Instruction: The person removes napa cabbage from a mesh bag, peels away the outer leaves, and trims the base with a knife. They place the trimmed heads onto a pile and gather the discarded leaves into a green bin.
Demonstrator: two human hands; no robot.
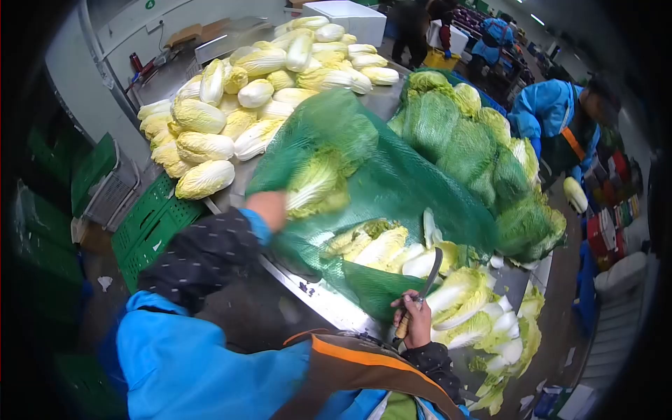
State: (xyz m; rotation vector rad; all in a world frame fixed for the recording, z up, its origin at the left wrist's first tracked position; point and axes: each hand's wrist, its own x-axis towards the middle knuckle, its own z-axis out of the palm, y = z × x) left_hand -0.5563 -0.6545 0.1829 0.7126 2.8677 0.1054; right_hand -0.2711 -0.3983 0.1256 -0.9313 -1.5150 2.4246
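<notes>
Motion blurs the left hand (267,210), at the near-left side of an open green mesh bag (413,175); whether its fingers grip the net cannot be told. Closed round its handle, the right hand (414,320) holds a curved knife (433,274), blade upward. Leftmost, a green crate (155,236) stands beside the metal table (329,308). Pale cabbages (203,115) are heaped at the table's far left; mid-table, the mesh bag spreads round more cabbages. On the right, bulging mesh sacks (455,140) hold greener heads, with loose leaves (507,343) nearer.
</notes>
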